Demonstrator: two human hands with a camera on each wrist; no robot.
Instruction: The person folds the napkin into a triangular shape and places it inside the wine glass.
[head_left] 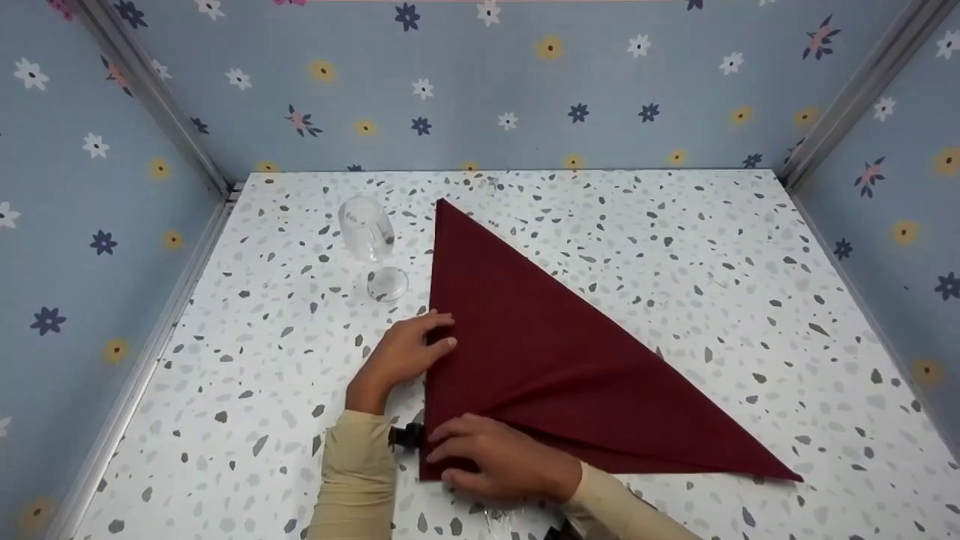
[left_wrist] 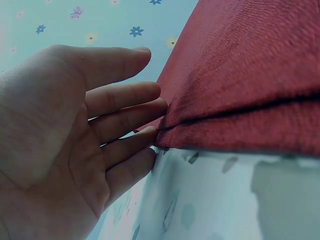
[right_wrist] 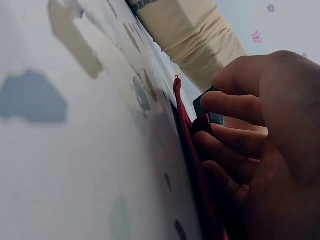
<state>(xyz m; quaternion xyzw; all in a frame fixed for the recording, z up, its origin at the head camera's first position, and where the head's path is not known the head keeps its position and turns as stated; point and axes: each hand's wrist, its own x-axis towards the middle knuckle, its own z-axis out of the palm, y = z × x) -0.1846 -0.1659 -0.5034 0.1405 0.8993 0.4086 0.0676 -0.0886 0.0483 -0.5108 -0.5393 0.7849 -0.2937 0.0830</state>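
A dark red cloth napkin (head_left: 517, 315), folded into a triangle, lies on the speckled tabletop, with a crease rising near its lower edge. My left hand (head_left: 409, 349) rests at the napkin's left edge; in the left wrist view its fingers (left_wrist: 125, 117) are nearly straight, their tips against the cloth (left_wrist: 240, 70). Over the lower left corner lies my right hand (head_left: 506, 457), its fingers loosely bent on the cloth. In the right wrist view the fingertips (right_wrist: 205, 137) touch the red edge (right_wrist: 187, 145), where a small bit of cloth stands up.
A clear stemmed glass (head_left: 365, 225) stands left of the napkin's top point, its round foot (head_left: 388, 285) towards me. Something clear and shiny (head_left: 501, 517) shows partly beneath the right forearm. Flower-patterned panels (head_left: 480, 90) border the white speckled table (head_left: 712, 247) on the back and both sides.
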